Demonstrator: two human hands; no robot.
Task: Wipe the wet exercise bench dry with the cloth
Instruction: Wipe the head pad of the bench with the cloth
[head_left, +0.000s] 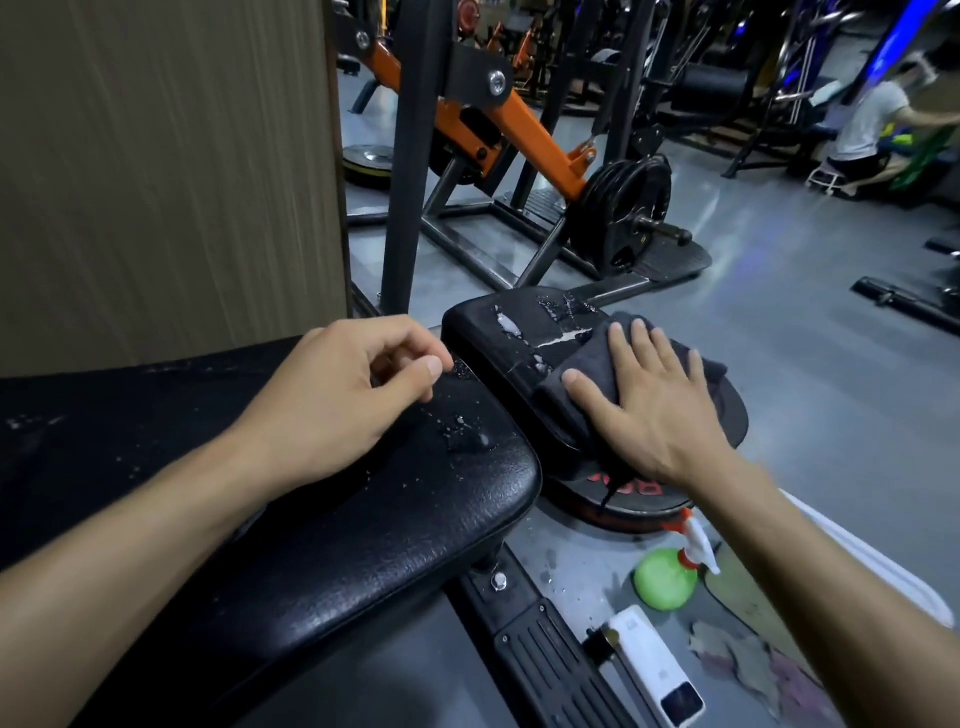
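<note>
The black padded exercise bench has a long pad (363, 519) near me and a smaller seat pad (498, 332) beyond it. Water drops and streaks lie on both pads. A folded dark grey cloth (582, 384) lies on the seat pad's right half. My right hand (649, 400) presses flat on the cloth with straight, spread fingers. My left hand (343, 395) hovers over the far end of the long pad, fingers loosely curled, holding nothing.
A green spray bottle (667, 577) and a white power bank (660, 670) lie on the floor by the bench foot. A weight plate (618, 506) sits under the seat. An orange plate-loaded machine (519, 135) stands behind. A person (867, 130) sits at the far right.
</note>
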